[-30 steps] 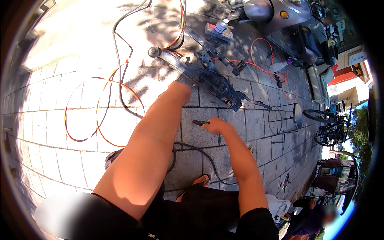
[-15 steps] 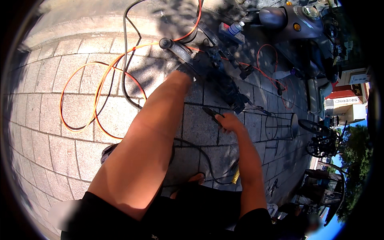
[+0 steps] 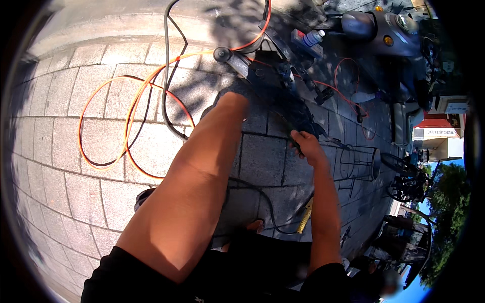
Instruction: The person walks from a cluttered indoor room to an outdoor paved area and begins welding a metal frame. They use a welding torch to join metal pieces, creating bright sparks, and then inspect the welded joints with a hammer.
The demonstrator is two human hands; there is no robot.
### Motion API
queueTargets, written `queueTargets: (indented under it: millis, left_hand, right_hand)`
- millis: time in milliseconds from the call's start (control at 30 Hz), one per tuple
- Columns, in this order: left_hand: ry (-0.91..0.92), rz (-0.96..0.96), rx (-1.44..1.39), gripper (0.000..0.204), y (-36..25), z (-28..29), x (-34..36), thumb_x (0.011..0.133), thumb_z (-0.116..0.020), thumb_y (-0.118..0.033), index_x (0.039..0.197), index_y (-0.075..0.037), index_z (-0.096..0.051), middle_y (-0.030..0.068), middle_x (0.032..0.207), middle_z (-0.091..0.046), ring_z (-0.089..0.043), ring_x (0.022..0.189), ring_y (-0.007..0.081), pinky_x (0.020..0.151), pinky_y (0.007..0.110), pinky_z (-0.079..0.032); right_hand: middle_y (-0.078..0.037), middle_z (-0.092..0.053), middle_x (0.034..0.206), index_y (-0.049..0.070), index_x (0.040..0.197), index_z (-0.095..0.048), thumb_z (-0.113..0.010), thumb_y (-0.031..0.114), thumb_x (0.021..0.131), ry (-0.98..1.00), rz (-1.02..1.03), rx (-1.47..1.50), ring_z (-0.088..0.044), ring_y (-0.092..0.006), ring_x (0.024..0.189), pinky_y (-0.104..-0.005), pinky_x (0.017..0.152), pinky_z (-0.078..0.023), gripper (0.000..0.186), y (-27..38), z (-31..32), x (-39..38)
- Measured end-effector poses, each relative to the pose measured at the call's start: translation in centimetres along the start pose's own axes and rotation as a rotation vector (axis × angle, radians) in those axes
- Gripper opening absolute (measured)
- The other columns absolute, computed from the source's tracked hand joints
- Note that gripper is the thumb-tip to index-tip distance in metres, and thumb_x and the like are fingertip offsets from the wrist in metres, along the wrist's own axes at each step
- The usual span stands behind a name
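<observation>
A dark mechanical assembly (image 3: 283, 96) with a bar ending in a round grey-black knob (image 3: 222, 54) lies in shade on the paving. My left arm reaches to its near left side. My left hand (image 3: 237, 101) is against or beside it, its fingers lost in dark shadow, so its grip does not show. My right hand (image 3: 306, 145) is closed around a dark handheld tool (image 3: 297, 143), at the assembly's near right end. Most of that tool is covered by the fingers and blends into the dark parts behind it, and its exact kind cannot be made out.
An orange hose (image 3: 132, 106) and a black hose (image 3: 165, 96) loop across the paving. Near my right forearm lies a yellow-handled item (image 3: 304, 219). Beyond are a bottle (image 3: 313, 38), a parked scooter (image 3: 389, 35), a wire-framed stool (image 3: 375, 162) and a bicycle (image 3: 399, 177).
My right hand has moved right and slightly up with the dark tool, closer to the assembly's near end. The whole view has shifted a little; my left arm stays beside the assembly.
</observation>
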State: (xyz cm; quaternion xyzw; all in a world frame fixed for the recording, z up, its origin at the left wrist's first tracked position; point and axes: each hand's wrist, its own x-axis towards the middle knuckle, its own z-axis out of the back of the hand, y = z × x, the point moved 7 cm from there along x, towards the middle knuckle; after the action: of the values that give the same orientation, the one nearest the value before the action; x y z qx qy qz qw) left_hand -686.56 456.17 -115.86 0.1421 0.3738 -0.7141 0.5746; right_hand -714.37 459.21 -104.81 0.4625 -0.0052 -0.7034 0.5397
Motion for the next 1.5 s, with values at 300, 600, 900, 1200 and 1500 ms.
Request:
queueTargets:
  millis: [300,600,900,1200,1500]
  left_hand:
    - [-0.191,0.181,-0.233,0.039,-0.5,2.4,-3.7,0.088,-0.081,-0.029,0.124,-0.017,-0.079,0.0092,0.127,-0.077,-0.075,0.115,0.0299,0.092,0.057,-0.06]
    - [-0.191,0.201,-0.215,0.037,1.6,1.0,-5.2,0.085,-0.081,-0.029,0.119,-0.015,-0.079,0.0103,0.122,-0.078,-0.076,0.112,0.03,0.09,0.05,-0.06]
    - [-0.046,0.092,-0.045,0.036,3.4,-0.7,0.4,0.082,-0.08,-0.03,0.114,-0.014,-0.08,0.0115,0.116,-0.08,-0.077,0.109,0.03,0.088,0.044,-0.061]
    - [-0.059,0.02,0.033,0.041,0.6,1.3,0.6,0.091,-0.069,-0.031,0.125,-0.007,-0.073,0.0172,0.129,-0.074,-0.07,0.123,0.0359,0.101,0.045,-0.056]
    - [-0.777,-0.088,-0.356,0.055,-2.0,8.4,-2.5,0.101,-0.063,-0.043,0.148,-0.013,-0.058,0.0124,0.153,-0.058,-0.058,0.138,0.0339,0.113,0.044,-0.047]
  right_hand:
    - [-0.015,-0.062,0.066,0.0,0.089,-0.072,-0.055,0.044,0.109,0.153,0.327,-0.717,-0.058,-0.0251,0.053,-0.0471,0.055,-0.047,0.052,-7.6,-1.5,5.6]
    - [-0.023,-0.075,0.109,0.009,0.119,-0.074,-0.051,0.042,0.109,0.258,0.393,-1.139,-0.074,-0.0419,0.097,-0.0581,0.088,-0.057,0.041,-8.8,-6.1,5.3]
    - [-0.027,-0.063,0.142,0.0,0.148,-0.055,-0.068,0.064,0.095,0.283,0.097,-0.692,-0.062,-0.043,0.129,-0.0529,0.105,-0.052,0.084,-9.9,-8.6,5.4]
    - [-0.028,-0.066,0.139,-0.004,0.136,-0.067,-0.067,0.063,0.093,0.351,-0.128,-0.688,-0.067,-0.0428,0.122,-0.05,0.104,-0.053,0.08,-9.2,-7.9,1.9]
    - [-0.026,-0.071,0.129,-0.004,0.134,-0.067,-0.07,0.058,0.092,0.101,0.006,-0.256,-0.068,-0.0386,0.121,-0.0481,0.1,-0.053,0.076,-8.6,-6.5,5.4]
